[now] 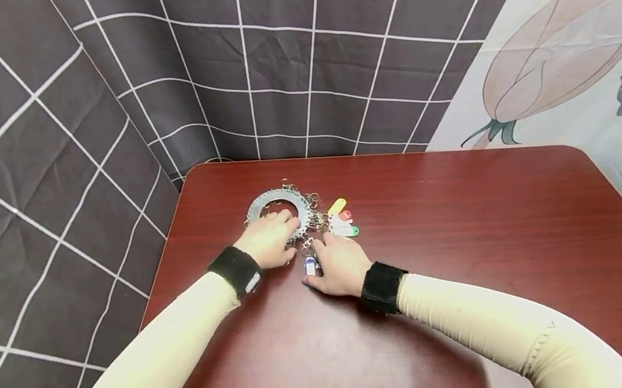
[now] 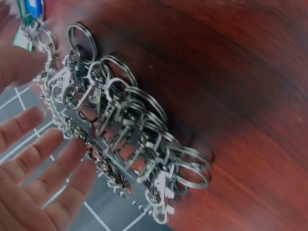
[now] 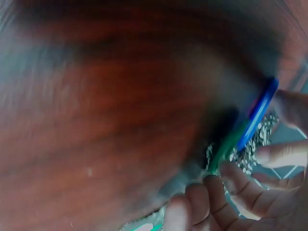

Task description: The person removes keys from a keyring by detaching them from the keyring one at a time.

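Left hand [image 1: 270, 238] reaching palm-down over the near part of the metal ring [image 1: 271, 196], fingers spread beside its clips [image 2: 71, 72]. Ring lies toward the far left of the table [image 1: 475, 214]. Right hand [image 1: 343, 264] just right of it, fingers bent, thumb by the blue tag [image 1: 311, 267]; whether they pinch it, cannot tell

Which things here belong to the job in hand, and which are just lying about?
Job: metal ring at the left hand; clips; key rings; blue tag at the right hand; yellow tag; red tag; green tag.

Just surroundings: table; checked cloth; flowered cloth.
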`<state>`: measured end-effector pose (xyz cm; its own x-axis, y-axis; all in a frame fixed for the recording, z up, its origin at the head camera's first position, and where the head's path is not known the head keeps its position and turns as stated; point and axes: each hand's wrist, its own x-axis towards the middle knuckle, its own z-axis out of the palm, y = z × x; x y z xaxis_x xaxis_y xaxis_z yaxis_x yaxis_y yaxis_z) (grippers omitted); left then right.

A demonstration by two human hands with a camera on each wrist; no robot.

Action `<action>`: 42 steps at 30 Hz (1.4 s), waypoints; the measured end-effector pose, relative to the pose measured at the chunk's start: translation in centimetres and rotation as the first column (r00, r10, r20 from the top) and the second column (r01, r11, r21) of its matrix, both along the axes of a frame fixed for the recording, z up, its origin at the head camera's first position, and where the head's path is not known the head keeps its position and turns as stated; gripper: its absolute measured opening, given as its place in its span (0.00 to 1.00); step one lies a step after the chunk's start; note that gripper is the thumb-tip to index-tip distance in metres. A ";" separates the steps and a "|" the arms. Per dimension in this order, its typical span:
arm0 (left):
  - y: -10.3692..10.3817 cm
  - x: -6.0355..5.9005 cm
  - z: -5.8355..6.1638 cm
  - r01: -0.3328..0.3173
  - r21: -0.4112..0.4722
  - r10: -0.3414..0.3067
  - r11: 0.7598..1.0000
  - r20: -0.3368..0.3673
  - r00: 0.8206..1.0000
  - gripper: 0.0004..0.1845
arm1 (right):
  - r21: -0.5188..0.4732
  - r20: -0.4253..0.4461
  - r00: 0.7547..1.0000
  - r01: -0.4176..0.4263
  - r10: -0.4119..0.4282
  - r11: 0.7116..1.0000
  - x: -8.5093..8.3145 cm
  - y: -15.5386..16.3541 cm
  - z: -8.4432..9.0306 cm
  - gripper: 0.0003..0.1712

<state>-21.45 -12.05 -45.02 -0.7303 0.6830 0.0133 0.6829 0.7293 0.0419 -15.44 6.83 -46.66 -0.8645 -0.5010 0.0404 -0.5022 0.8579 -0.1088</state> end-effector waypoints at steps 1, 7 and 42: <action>0.1 0.0 0.0 -0.005 0.006 0.004 1.000 0.006 1.000 0.22 | 0.008 0.008 1.000 0.003 -0.003 1.000 0.1 0.0 -0.1 0.35; 0.6 0.0 -0.6 -0.020 0.040 0.017 0.999 0.054 0.998 0.17 | -0.018 -0.026 1.000 0.011 -0.011 1.000 -0.1 0.7 -0.5 0.20; 4.8 0.6 -1.4 -0.201 0.101 0.206 0.974 -0.043 0.978 0.14 | -0.102 -0.131 0.987 0.075 -0.088 0.992 -3.6 6.2 -0.1 0.12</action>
